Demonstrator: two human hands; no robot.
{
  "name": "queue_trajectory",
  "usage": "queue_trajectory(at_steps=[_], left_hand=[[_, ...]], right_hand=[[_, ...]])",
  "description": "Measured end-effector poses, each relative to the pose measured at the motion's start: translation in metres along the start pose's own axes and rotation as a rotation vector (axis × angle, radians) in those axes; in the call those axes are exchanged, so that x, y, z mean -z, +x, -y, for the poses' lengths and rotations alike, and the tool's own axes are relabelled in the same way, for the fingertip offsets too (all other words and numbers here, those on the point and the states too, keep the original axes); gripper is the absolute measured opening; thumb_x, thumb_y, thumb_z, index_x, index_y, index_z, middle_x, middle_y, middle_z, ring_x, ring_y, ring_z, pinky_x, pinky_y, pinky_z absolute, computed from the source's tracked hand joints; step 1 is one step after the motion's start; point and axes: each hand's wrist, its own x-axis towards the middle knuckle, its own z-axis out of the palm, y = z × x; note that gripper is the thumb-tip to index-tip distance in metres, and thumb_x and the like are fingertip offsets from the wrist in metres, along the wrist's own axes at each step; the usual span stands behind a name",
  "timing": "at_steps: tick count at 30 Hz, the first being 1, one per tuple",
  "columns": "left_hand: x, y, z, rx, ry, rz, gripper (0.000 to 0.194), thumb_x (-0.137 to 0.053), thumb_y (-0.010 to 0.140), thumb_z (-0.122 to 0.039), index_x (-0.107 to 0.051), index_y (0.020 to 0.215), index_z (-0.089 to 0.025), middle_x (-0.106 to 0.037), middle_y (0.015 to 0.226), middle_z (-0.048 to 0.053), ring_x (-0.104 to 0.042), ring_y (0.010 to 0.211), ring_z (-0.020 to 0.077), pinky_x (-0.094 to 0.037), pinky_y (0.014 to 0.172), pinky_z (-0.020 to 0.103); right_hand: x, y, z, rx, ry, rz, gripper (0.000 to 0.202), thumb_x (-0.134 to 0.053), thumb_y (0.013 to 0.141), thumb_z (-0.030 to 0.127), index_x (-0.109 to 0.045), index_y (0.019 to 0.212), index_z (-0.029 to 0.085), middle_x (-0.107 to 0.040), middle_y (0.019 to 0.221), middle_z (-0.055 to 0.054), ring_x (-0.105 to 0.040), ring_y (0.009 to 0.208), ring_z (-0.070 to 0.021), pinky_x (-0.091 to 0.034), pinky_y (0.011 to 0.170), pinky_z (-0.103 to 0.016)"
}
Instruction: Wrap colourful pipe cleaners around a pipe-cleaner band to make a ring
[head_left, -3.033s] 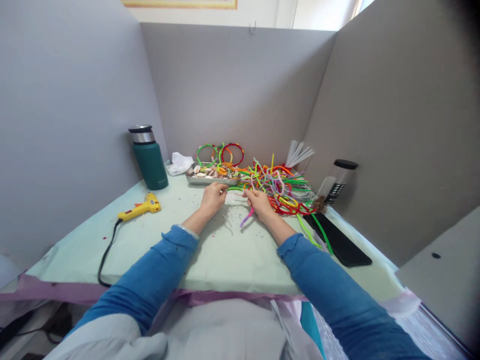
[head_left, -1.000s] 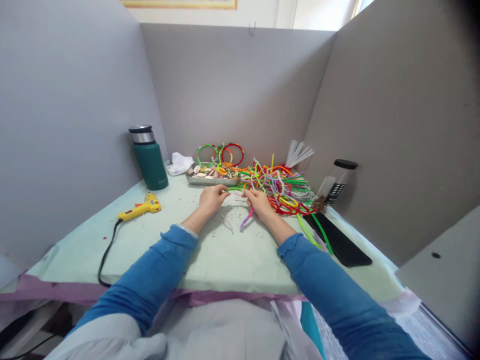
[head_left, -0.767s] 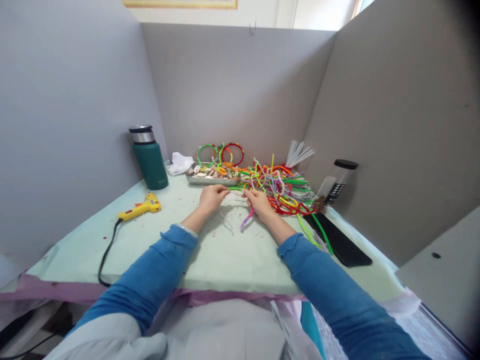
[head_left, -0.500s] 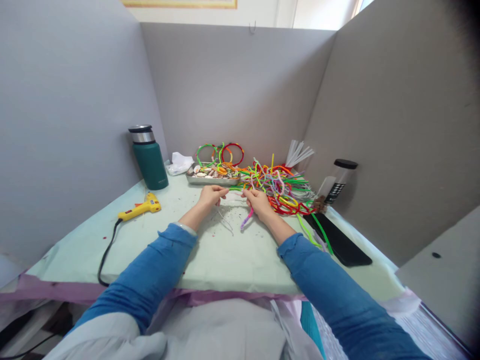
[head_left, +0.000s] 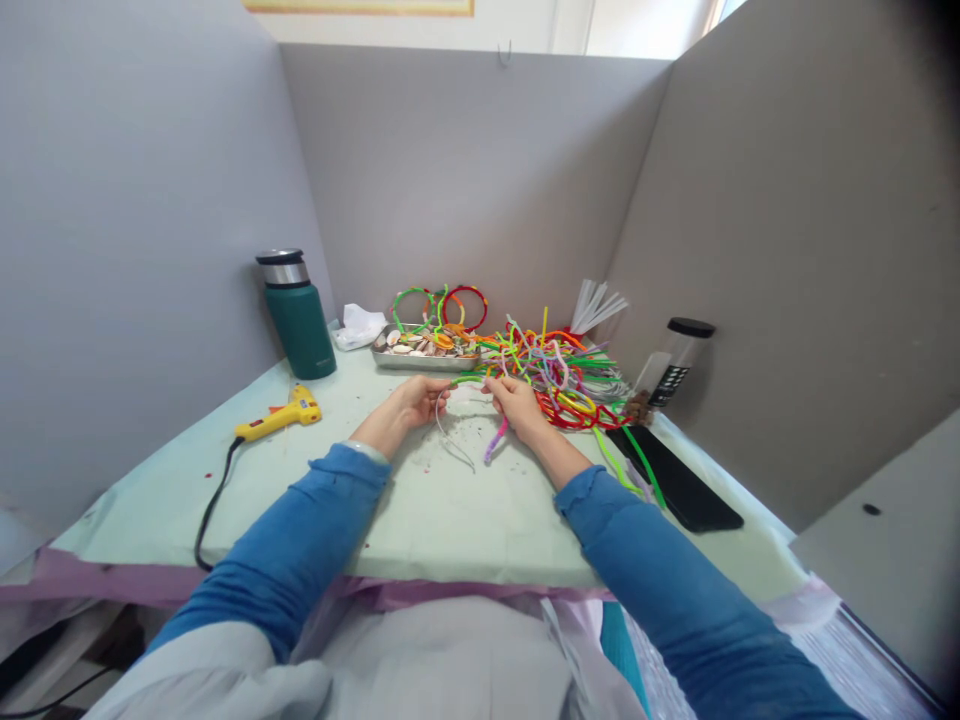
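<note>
Between my two hands a curved strand wrapped in green pipe cleaner (head_left: 469, 379) arches just above the table. My left hand (head_left: 420, 400) pinches its left end between thumb and fingers. Below that hand hangs a bare thin grey wire (head_left: 453, 446), bending down to the right. On the other side, my right hand (head_left: 516, 404) grips the strand with thumb and forefinger. A pink and purple fuzzy end (head_left: 495, 442) sticks out beneath the right hand. The part inside each grip is hidden by the fingers.
A metal tray (head_left: 427, 363) of shells stands behind my hands, with finished hoops (head_left: 466, 288) behind it. Tangled pipe cleaners (head_left: 555, 365) lie at right, near a black phone (head_left: 686, 490) and clear bottle (head_left: 679, 360). Left are a glue gun (head_left: 281, 415) and green bottle (head_left: 300, 330).
My left hand has turned so that its fingers show more, and the bare wire beneath it has swung slightly right. My right hand stays nearly where it was.
</note>
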Motion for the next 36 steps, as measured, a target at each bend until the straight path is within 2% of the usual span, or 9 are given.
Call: queue_trajectory(at_steps=[3, 5, 21, 24, 27, 30, 33, 36], left_hand=[[0.003, 0.0, -0.001, 0.163, -0.153, 0.053, 0.007, -0.056, 0.076, -0.008, -0.062, 0.073, -0.011, -0.053, 0.051, 0.0, -0.047, 0.04, 0.0064, -0.043, 0.045, 0.02], [0.005, 0.0, -0.002, 0.189, -0.198, 0.087, 0.007, -0.056, 0.076, -0.009, -0.063, 0.074, -0.011, -0.052, 0.05, 0.0, -0.047, 0.04, 0.0069, -0.042, 0.045, 0.021], [0.002, -0.008, -0.006, 0.178, -0.18, 0.18, 0.016, -0.048, 0.081, -0.012, -0.061, 0.073, -0.011, -0.044, 0.048, 0.0, -0.038, 0.038, 0.0071, -0.034, 0.038, 0.02], [0.001, -0.007, -0.006, 0.173, -0.176, 0.157, 0.015, -0.048, 0.082, -0.011, -0.061, 0.073, -0.011, -0.044, 0.048, -0.001, -0.04, 0.038, 0.0065, -0.034, 0.038, 0.019], [-0.004, -0.005, -0.004, 0.08, -0.087, 0.058, 0.012, -0.049, 0.082, -0.011, -0.059, 0.074, -0.011, -0.046, 0.049, -0.001, -0.039, 0.037, 0.0059, -0.034, 0.038, 0.019], [-0.007, -0.002, 0.0, -0.113, 0.051, -0.05, 0.004, -0.055, 0.079, -0.012, -0.056, 0.082, -0.013, -0.056, 0.058, -0.001, -0.041, 0.037, 0.0054, -0.037, 0.04, 0.02], [-0.008, 0.001, 0.005, -0.335, 0.261, -0.141, 0.019, -0.063, 0.074, -0.016, -0.056, 0.092, -0.014, -0.064, 0.07, 0.001, -0.045, 0.039, 0.0053, -0.04, 0.043, 0.021], [-0.006, 0.005, 0.008, -0.528, 0.573, -0.253, 0.02, -0.065, 0.072, -0.021, -0.059, 0.09, -0.016, -0.065, 0.071, -0.001, -0.046, 0.038, 0.0049, -0.037, 0.044, 0.02]], right_hand=[[0.001, 0.0, 0.0, 0.024, 0.012, 0.014, 0.038, -0.056, 0.076, 0.051, -0.064, 0.071, 0.014, -0.043, 0.044, 0.005, -0.032, 0.042, -0.0086, -0.025, 0.045, -0.024], [0.001, 0.0, 0.0, 0.033, 0.013, 0.016, 0.039, -0.057, 0.075, 0.052, -0.064, 0.071, 0.015, -0.043, 0.044, 0.005, -0.033, 0.042, -0.0088, -0.026, 0.045, -0.024], [0.0, 0.0, 0.0, 0.038, 0.013, 0.02, 0.039, -0.056, 0.075, 0.054, -0.064, 0.071, 0.016, -0.043, 0.044, 0.005, -0.033, 0.042, -0.009, -0.027, 0.044, -0.024], [0.0, 0.0, -0.001, 0.038, 0.012, 0.019, 0.039, -0.056, 0.076, 0.053, -0.064, 0.071, 0.016, -0.043, 0.045, 0.005, -0.034, 0.042, -0.0089, -0.026, 0.044, -0.024], [0.0, 0.002, -0.002, 0.003, 0.0, -0.014, 0.038, -0.057, 0.075, 0.053, -0.064, 0.071, 0.015, -0.043, 0.045, 0.005, -0.033, 0.042, -0.0089, -0.026, 0.044, -0.024], [-0.002, 0.003, -0.002, -0.04, 0.013, -0.06, 0.037, -0.058, 0.073, 0.051, -0.063, 0.069, 0.015, -0.043, 0.043, 0.005, -0.032, 0.041, -0.0086, -0.025, 0.044, -0.024], [-0.002, 0.004, -0.002, -0.059, 0.024, -0.082, 0.035, -0.059, 0.072, 0.049, -0.063, 0.069, 0.014, -0.043, 0.043, 0.005, -0.032, 0.041, -0.0085, -0.024, 0.043, -0.024], [-0.003, 0.004, -0.002, -0.066, 0.032, -0.081, 0.035, -0.06, 0.071, 0.049, -0.064, 0.07, 0.014, -0.044, 0.043, 0.005, -0.031, 0.04, -0.0083, -0.023, 0.042, -0.024]])
